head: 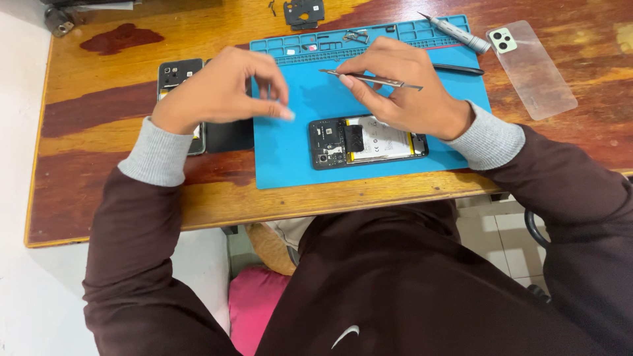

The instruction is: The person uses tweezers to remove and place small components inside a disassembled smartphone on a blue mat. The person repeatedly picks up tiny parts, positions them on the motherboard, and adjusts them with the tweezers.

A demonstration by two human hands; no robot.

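Observation:
An opened smartphone [366, 141], its back removed and battery and circuit board showing, lies on a blue repair mat [290, 151]. My right hand [401, 86] hovers just above it, gripping metal tweezers [372, 80] that point left. My left hand [227, 89] floats over the mat's left edge with fingers loosely curled and blurred, holding nothing I can make out. Beneath the left hand lies a second opened phone [178, 74], mostly hidden.
A clear phone back cover [533, 66] with a camera block rests at the right on the wooden desk [105, 105]. A silver screwdriver [455, 33] and black pen-like tool [458, 68] lie by the mat's top. A black plastic part [304, 13] sits at the back.

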